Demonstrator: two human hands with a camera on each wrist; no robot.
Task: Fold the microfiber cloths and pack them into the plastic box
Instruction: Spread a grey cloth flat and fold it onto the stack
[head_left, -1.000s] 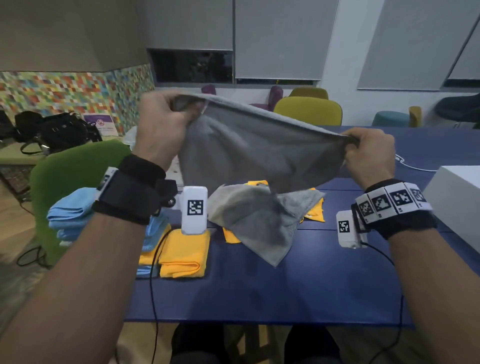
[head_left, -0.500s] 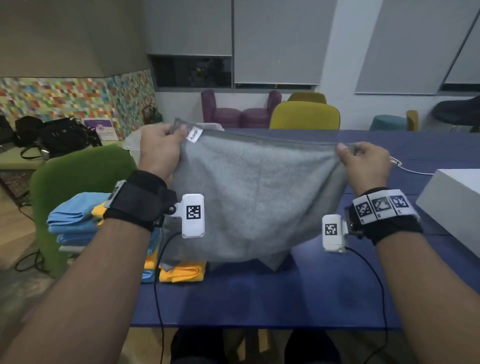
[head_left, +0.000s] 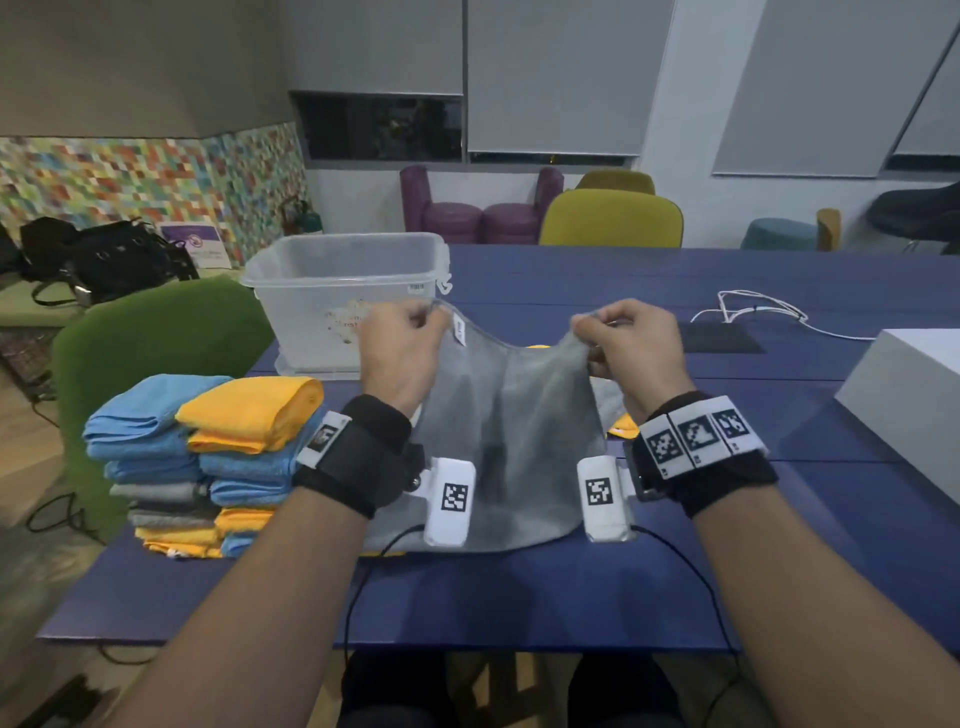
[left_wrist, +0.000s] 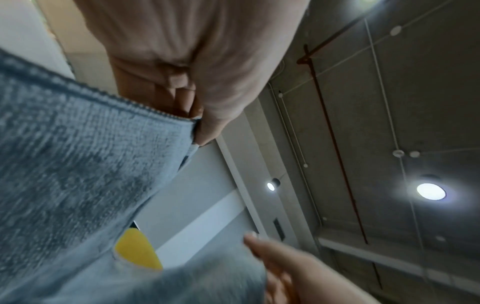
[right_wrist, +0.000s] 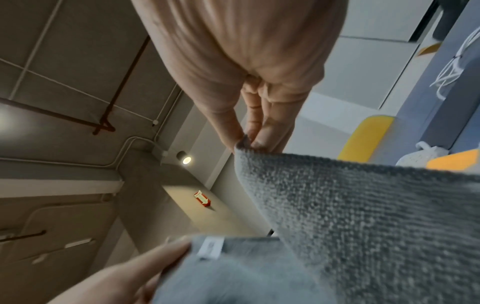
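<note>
A grey microfiber cloth (head_left: 509, 431) hangs between my two hands above the blue table (head_left: 519, 592), its lower edge resting on the tabletop. My left hand (head_left: 402, 345) pinches its upper left corner, by a small white label. My right hand (head_left: 626, 340) pinches the upper right corner. The wrist views show the same pinches on the grey cloth (left_wrist: 78, 164) (right_wrist: 363, 216), with the left hand (left_wrist: 200, 131) and the right hand (right_wrist: 246, 142) at its corners. A clear plastic box (head_left: 332, 296) stands open behind my left hand. Orange cloth (head_left: 621, 426) peeks from behind the grey one.
A stack of folded blue, orange and grey cloths (head_left: 208, 457) sits at the table's left edge. A white box (head_left: 914, 395) stands at the right, with a white cable (head_left: 753, 312) and a dark pad (head_left: 719, 340) behind it. A green chair (head_left: 145, 353) stands left of the table.
My hands have come down and closer together, so the stretched cloth now sags in the middle and touches the table. The view has tipped down, baring the plastic box.
</note>
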